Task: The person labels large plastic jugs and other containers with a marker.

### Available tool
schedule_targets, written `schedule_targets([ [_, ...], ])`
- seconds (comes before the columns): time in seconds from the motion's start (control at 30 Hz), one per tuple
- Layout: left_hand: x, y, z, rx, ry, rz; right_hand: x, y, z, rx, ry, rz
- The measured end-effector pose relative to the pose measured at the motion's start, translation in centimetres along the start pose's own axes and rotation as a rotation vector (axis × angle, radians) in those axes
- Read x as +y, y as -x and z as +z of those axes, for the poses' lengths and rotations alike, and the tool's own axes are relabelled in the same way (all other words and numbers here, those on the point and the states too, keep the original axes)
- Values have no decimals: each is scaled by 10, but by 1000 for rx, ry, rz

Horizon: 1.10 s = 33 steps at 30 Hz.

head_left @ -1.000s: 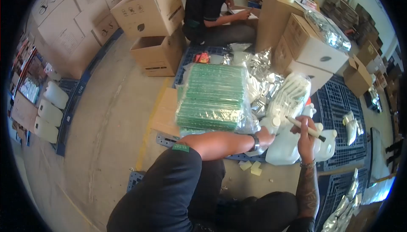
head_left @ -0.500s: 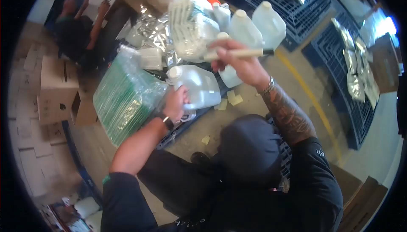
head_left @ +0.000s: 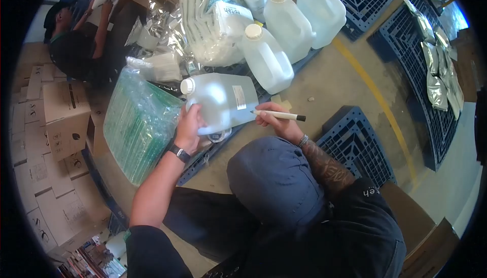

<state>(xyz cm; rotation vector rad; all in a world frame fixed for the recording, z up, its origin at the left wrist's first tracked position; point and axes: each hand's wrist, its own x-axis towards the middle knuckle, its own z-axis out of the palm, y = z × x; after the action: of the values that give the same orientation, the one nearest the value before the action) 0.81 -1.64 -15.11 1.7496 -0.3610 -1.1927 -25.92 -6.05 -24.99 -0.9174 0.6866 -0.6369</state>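
Note:
My left hand (head_left: 189, 129) grips a translucent white plastic jug (head_left: 215, 100) at its lower left side. The jug lies tilted on its side, its white cap toward the left and a small white label (head_left: 239, 97) near its base end. In my right hand (head_left: 280, 125) is a cream marker pen (head_left: 285, 115) with a black end pointing right. The pen's tip is at the jug's base end; whether it touches cannot be made out. Just beyond stands another capped jug (head_left: 269, 62), and a plastic-wrapped green stack (head_left: 142, 123) lies to the left of my left hand.
Two more large jugs (head_left: 286, 24) stand behind, beside wrapped white packs (head_left: 210, 24) and silver pouches (head_left: 157, 29). Dark blue pallets (head_left: 355, 143) lie on the right. Cardboard boxes (head_left: 66, 115) are stacked left, where another person (head_left: 76, 49) sits holding something pale.
My right hand has come down toward me, bringing the marker from above the jugs to the held jug's base end. The jug stays in my left hand, and its label now faces the camera.

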Motion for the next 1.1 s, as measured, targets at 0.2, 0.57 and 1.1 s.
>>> schedule_targets([
  [0.2, 2, 9, 28, -9, 180, 1, -6, 21, -17, 87, 69, -23],
  [0.57, 28, 38, 33, -237, -665, 411, -6, 61, -33, 178, 112, 2],
  [1.1, 37, -43, 49, -33, -1169, 851, -8, 62, -28, 183, 371, -145],
])
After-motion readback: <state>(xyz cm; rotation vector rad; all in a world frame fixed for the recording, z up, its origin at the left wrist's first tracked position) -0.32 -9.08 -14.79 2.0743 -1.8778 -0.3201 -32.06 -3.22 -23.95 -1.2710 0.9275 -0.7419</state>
